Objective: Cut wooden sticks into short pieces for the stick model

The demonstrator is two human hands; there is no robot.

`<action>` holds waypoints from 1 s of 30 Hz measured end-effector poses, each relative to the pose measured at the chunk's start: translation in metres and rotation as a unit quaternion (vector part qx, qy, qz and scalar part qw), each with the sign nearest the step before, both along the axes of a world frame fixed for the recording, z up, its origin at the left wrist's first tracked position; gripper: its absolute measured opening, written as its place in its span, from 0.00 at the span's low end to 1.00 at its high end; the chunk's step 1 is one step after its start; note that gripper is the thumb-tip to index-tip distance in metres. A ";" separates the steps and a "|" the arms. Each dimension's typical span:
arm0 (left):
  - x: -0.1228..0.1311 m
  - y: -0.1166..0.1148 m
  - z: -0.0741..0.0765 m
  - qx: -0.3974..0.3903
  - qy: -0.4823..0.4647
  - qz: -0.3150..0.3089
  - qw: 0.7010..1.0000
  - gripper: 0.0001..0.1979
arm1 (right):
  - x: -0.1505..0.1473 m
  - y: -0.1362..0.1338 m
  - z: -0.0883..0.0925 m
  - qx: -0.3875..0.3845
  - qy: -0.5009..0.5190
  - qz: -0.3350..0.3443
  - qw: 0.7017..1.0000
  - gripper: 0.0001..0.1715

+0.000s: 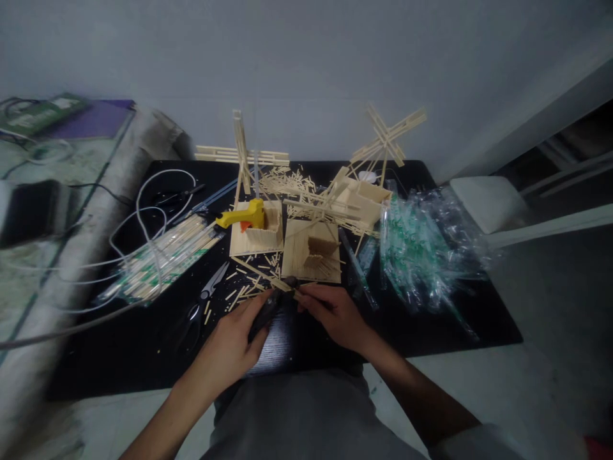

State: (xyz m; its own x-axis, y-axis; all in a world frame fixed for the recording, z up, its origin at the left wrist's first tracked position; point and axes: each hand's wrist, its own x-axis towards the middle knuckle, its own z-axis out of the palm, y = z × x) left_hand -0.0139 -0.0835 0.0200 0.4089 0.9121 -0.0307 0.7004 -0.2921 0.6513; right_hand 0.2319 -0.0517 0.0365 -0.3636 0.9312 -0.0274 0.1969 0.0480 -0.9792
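Observation:
My left hand point(242, 335) is closed round dark-handled pliers point(267, 313). Their jaws lie near thin wooden sticks point(268, 276) just in front of my fingers. My right hand point(338, 313) is closed in a pinch on the short end of a stick close to the jaws; its fingertips are partly hidden. Just beyond my hands is a square stick base point(297, 255) with a small open box point(322, 246) on it. To its left a second base point(237, 241) carries a yellow glue gun point(246, 216).
Scissors point(211, 287) and cut stick pieces point(239, 291) lie left of my hands. Bagged sticks point(167, 255) and a white cable point(143, 185) are farther left. Windmill-like stick frames point(385, 137) stand at the back. Crumpled plastic bags point(426, 249) cover the right side of the black table point(460, 326).

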 end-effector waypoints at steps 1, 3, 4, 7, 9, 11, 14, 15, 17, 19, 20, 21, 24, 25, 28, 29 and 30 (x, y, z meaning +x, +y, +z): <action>0.001 0.000 0.001 0.001 0.001 -0.002 1.000 0.28 | 0.000 0.000 0.000 0.001 0.003 0.001 1.000 0.21; 0.002 -0.001 0.001 -0.001 0.001 -0.004 1.000 0.28 | 0.000 0.001 0.001 0.005 0.011 0.001 1.000 0.21; 0.002 -0.002 0.001 -0.003 0.001 -0.003 1.000 0.28 | 0.000 0.001 0.001 0.005 0.012 0.000 1.000 0.20; 0.004 -0.003 0.000 -0.008 0.006 0.009 1.000 0.28 | 0.000 0.000 -0.002 0.004 0.008 -0.006 1.000 0.20; 0.005 -0.004 -0.002 -0.009 0.005 0.019 1.000 0.29 | 0.000 -0.002 -0.005 0.001 -0.002 -0.010 1.000 0.20; 0.006 -0.005 -0.004 -0.013 0.000 0.026 1.000 0.29 | 0.001 -0.003 -0.007 -0.001 -0.010 -0.010 1.000 0.20; 0.008 -0.006 -0.005 -0.025 -0.008 0.030 0.999 0.27 | 0.001 -0.004 -0.009 0.000 -0.012 -0.009 1.000 0.20; 0.008 -0.007 -0.006 -0.026 -0.009 0.032 0.999 0.27 | 0.001 -0.004 -0.009 -0.001 -0.012 -0.011 1.000 0.21; 0.008 -0.007 -0.007 -0.023 -0.006 0.031 0.999 0.27 | 0.001 -0.005 -0.008 -0.003 -0.013 -0.014 1.000 0.21; 0.008 -0.007 -0.008 -0.017 -0.002 0.031 0.999 0.27 | 0.000 -0.005 -0.008 -0.004 -0.012 -0.013 1.000 0.21; 0.007 -0.007 -0.009 -0.014 -0.001 0.031 0.999 0.27 | 0.000 -0.005 -0.007 -0.004 -0.011 -0.010 1.000 0.21; 0.007 -0.007 -0.011 -0.011 -0.001 0.031 0.999 0.27 | 0.000 -0.005 -0.007 -0.004 -0.010 -0.007 1.000 0.21; 0.007 -0.008 -0.014 -0.001 -0.003 0.034 0.999 0.27 | -0.001 -0.005 -0.006 -0.010 -0.013 -0.005 1.000 0.22; 0.006 -0.008 -0.016 0.003 -0.003 0.033 0.999 0.27 | -0.001 -0.005 -0.006 -0.014 -0.016 -0.006 1.000 0.22; 0.005 -0.007 -0.018 0.020 -0.001 0.031 0.999 0.27 | -0.001 -0.005 -0.004 -0.025 -0.021 0.001 0.999 0.22; 0.004 -0.007 -0.018 0.025 0.001 0.032 0.999 0.27 | 0.000 -0.004 -0.003 -0.030 -0.020 0.007 0.999 0.21; 0.004 -0.007 -0.017 0.028 0.003 0.034 0.999 0.27 | 0.000 -0.004 -0.003 -0.036 -0.019 0.016 0.999 0.20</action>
